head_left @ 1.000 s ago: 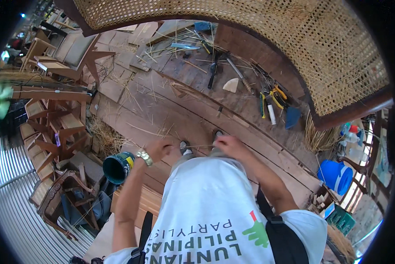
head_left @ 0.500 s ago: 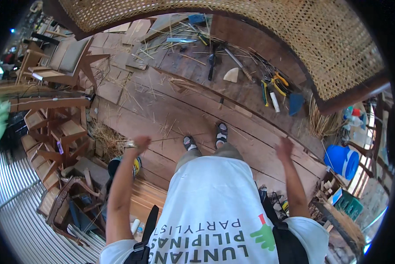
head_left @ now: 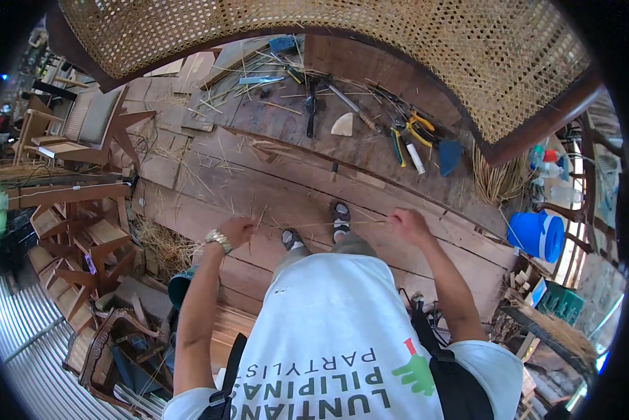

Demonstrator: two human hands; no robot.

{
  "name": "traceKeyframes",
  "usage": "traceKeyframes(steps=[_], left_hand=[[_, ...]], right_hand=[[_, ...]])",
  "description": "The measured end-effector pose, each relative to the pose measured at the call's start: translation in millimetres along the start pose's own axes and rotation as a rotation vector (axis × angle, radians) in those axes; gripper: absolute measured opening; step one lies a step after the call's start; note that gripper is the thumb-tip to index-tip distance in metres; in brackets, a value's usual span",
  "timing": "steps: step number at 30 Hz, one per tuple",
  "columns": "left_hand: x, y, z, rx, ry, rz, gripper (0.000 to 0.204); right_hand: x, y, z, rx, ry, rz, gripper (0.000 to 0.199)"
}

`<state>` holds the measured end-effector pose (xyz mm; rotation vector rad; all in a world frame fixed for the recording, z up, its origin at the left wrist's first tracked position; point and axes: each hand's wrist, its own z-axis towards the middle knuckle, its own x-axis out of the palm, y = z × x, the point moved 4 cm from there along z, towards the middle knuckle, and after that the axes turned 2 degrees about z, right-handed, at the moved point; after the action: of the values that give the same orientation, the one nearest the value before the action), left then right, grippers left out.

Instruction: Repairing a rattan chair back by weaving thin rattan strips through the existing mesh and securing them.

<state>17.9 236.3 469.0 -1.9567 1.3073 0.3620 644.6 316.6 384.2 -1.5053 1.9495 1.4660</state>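
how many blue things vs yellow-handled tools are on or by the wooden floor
blue bucket: 1
blue dustpan-like piece: 1
blue flat piece at the top: 1
yellow-handled pliers: 1
total: 4

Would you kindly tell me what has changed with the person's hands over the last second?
Both hands have spread apart from in front of the body: the left hand went left, the right hand right, drawing a thin pale cane strand taut between them. The wooden plank floor and scattered tools stayed put.
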Motion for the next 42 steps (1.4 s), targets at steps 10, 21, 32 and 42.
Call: traceKeyframes(steps=[10, 21, 32, 42], left_hand=[[50, -172, 65, 0.230, -0.116, 0.119, 0.030], [-37, -271, 87, 0.344, -0.226, 0.103, 0.028], [-94, -266, 141, 0.233, -0.252, 0.028, 0.025], [-84, -92, 251, 0.217, 0.127, 0.012, 0.029]], right_hand=[[-16, 154, 25, -0.430, -0.055, 0.246, 0.054], [-84, 127, 45, -0.253, 0.184, 0.512, 0.026], [-122, 103, 100, -0.283, 0.036, 0.458, 0.018], [-115, 194, 254, 0.199, -0.186, 0.313, 0.073]])
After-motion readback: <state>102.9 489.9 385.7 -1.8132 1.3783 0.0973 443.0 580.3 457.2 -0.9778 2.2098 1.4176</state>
